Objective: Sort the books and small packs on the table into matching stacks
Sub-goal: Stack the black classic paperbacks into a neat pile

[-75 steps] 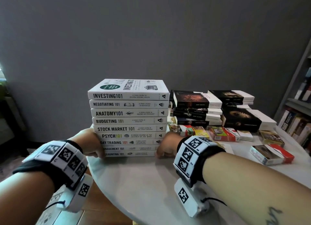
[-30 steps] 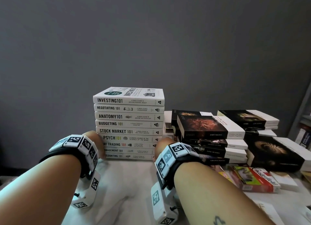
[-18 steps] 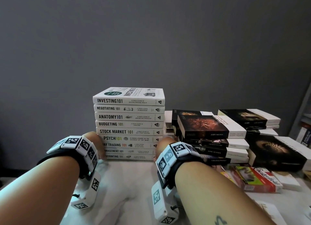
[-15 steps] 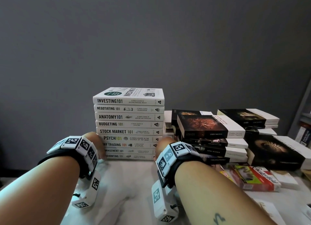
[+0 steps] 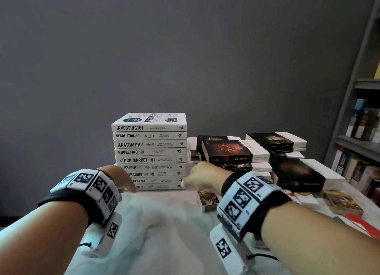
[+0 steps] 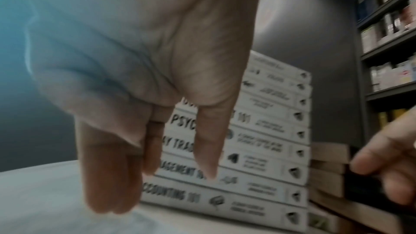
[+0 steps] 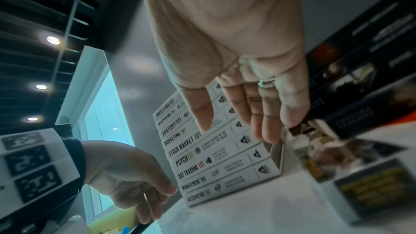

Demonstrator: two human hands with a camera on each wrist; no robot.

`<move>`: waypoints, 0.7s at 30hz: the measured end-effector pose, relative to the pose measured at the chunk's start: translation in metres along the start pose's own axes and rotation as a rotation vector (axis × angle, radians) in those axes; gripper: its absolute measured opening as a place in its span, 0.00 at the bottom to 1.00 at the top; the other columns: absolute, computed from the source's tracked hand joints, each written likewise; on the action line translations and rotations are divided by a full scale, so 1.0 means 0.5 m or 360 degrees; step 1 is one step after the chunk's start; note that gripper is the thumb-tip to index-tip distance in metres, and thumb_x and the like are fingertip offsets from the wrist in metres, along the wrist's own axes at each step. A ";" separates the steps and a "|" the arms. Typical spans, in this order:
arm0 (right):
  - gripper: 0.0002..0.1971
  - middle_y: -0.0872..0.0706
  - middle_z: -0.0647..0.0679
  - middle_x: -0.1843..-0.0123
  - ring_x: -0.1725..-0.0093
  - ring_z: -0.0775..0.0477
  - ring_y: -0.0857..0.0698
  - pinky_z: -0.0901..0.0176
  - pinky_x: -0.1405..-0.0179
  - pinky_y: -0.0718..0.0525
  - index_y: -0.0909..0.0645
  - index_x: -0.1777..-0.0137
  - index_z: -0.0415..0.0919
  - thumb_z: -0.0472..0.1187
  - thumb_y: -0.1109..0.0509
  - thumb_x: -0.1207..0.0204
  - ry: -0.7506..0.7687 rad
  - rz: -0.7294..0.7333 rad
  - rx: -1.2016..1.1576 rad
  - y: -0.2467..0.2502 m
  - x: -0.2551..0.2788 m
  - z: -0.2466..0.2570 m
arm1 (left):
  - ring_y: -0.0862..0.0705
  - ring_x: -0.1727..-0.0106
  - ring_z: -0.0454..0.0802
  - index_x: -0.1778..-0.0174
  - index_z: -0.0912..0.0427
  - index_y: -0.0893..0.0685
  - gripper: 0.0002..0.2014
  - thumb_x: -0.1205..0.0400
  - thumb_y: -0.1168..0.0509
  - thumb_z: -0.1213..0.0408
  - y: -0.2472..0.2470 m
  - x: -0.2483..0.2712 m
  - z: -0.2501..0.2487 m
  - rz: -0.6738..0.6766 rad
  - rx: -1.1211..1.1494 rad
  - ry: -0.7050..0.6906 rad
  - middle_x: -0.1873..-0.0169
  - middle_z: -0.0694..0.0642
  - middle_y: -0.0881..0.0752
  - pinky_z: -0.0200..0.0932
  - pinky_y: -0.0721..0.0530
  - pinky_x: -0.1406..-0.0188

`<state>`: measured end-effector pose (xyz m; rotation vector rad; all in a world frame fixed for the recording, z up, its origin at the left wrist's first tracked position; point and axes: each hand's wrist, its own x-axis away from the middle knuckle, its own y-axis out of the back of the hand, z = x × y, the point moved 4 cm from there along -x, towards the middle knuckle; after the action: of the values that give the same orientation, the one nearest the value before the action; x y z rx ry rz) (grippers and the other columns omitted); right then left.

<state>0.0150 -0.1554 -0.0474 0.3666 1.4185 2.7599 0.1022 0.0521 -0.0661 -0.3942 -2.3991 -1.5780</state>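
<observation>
Standing between my hands is the white stack of books [image 5: 149, 151], nine high, spines toward me, on the pale table [image 5: 164, 223]. My left hand [image 5: 119, 178] is at the stack's lower left corner, fingers [image 6: 108, 175] straight and pointing down to the tabletop, holding nothing; whether they touch the spines I cannot tell. My right hand [image 5: 202, 177] is at the lower right corner, fingers [image 7: 268, 118] loose and nearly straight, empty too, just in front of the bottom books. Behind and to the right of my right hand lie the black books [image 5: 234, 151] in low stacks, one pile right against the white stack's side, another black pile [image 5: 276, 141] farther right, and a big black book [image 5: 302, 175] nearer me. Just beyond my right wrist a small pack [image 5: 208, 199] with a brownish picture lies flat on the table. More packs [image 5: 342, 200] lie to the right of that arm. Far off to the right is a grey shelf [image 5: 362, 130] of books.
</observation>
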 end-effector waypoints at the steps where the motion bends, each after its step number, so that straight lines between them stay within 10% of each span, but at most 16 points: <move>1: 0.17 0.17 0.45 0.54 0.59 0.48 0.20 0.63 0.62 0.21 0.19 0.39 0.34 0.44 0.31 0.23 0.0015 -0.0035 0.0015 0.014 0.025 -0.001 | 0.16 0.67 0.54 0.46 0.73 0.18 0.17 0.25 0.28 0.63 -0.004 0.013 -0.011 0.0081 0.0015 -0.0056 0.71 0.58 0.17 0.47 0.15 0.59; 3: 0.18 0.16 0.44 0.48 0.53 0.47 0.20 0.61 0.57 0.22 0.18 0.40 0.35 0.46 0.31 0.23 0.0041 -0.0118 -0.0022 0.046 0.055 -0.023 | 0.17 0.70 0.49 0.48 0.67 0.17 0.18 0.23 0.29 0.55 -0.011 0.055 -0.052 0.0169 0.0027 -0.0184 0.66 0.57 0.13 0.40 0.18 0.69; 11: 0.28 0.27 0.43 0.24 0.27 0.41 0.27 0.52 0.28 0.31 0.29 0.25 0.38 0.55 0.37 0.20 -0.0139 -0.0549 -0.0428 0.193 0.097 -0.135 | 0.23 0.46 0.52 0.31 0.62 0.27 0.26 0.18 0.39 0.47 -0.039 0.173 -0.252 0.0157 0.0209 -0.0741 0.49 0.55 0.25 0.43 0.20 0.50; 17: 0.31 0.32 0.37 0.21 0.24 0.36 0.31 0.49 0.29 0.33 0.37 0.21 0.33 0.53 0.41 0.17 -0.0375 -0.0600 -0.0728 0.243 0.069 -0.238 | 0.23 0.35 0.58 0.28 0.63 0.29 0.28 0.17 0.41 0.47 -0.079 0.152 -0.339 0.0120 0.0351 -0.0693 0.34 0.61 0.23 0.55 0.19 0.37; 21: 0.31 0.33 0.36 0.21 0.23 0.35 0.33 0.46 0.24 0.34 0.37 0.21 0.34 0.53 0.42 0.17 -0.0451 -0.0613 -0.0865 0.256 0.032 -0.277 | 0.24 0.43 0.53 0.32 0.62 0.27 0.22 0.15 0.42 0.50 -0.106 0.112 -0.381 0.0123 0.0496 -0.0635 0.43 0.57 0.22 0.49 0.23 0.37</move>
<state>-0.0185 -0.3394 -0.0191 0.3893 0.5682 2.5055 0.0415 -0.1383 -0.0183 -0.7867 -2.8236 -1.1490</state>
